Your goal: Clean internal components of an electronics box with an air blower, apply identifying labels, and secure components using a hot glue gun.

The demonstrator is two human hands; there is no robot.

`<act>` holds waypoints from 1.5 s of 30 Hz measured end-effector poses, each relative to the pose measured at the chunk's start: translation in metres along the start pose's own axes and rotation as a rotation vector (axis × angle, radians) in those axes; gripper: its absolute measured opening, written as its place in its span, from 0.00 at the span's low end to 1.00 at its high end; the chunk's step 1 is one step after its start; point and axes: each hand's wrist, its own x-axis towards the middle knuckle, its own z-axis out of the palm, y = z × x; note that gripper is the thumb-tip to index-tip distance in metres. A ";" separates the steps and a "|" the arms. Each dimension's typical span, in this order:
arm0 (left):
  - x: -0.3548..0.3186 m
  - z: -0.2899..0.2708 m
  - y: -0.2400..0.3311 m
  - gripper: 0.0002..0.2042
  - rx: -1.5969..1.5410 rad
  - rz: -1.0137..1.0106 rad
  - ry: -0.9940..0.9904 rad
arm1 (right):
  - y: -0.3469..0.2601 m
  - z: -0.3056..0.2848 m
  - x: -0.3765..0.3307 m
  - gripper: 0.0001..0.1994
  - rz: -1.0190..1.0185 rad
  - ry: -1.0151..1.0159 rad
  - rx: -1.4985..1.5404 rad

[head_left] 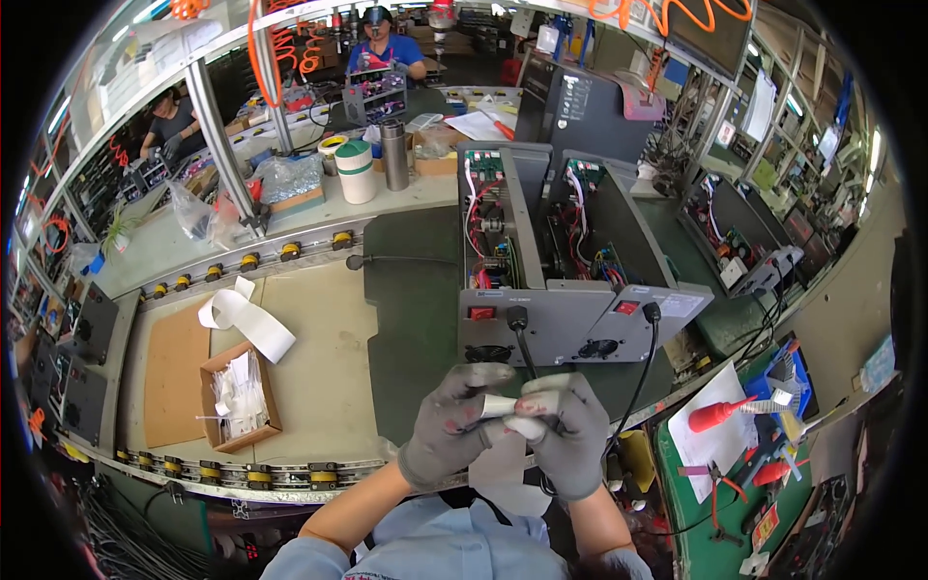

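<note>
Both my hands wear grey gloves with pale fingertips and meet in front of the nearer grey metal case. Between the fingers of my left hand (452,423) and my right hand (563,430) is a small curled white paper label (497,406). Both hands pinch it. Below them hangs a white paper strip (505,469); where it joins the label is hidden. Just beyond, an open-topped grey power supply case (493,324) and a second one (619,333) stand side by side, wiring and boards showing inside. A black power cord (523,348) runs from the first case's back down behind my hands.
A cardboard box (275,411) of white slips and a curled white paper strip (261,333) lie to the left. A roller conveyor rail (261,474) edges the bench. Tools, including a red-handled screwdriver (715,414), cover the green side table. Another person (391,48) works across the bench.
</note>
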 end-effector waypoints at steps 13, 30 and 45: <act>0.016 0.014 0.020 0.13 0.115 -0.270 -0.335 | 0.026 -0.025 0.007 0.14 -0.354 0.183 -0.435; 0.069 0.031 -0.009 0.10 0.237 -0.238 0.110 | 0.075 -0.017 0.034 0.13 0.273 0.289 0.442; 0.087 0.026 -0.026 0.16 0.796 0.168 0.279 | 0.094 -0.005 0.030 0.14 0.323 0.334 0.314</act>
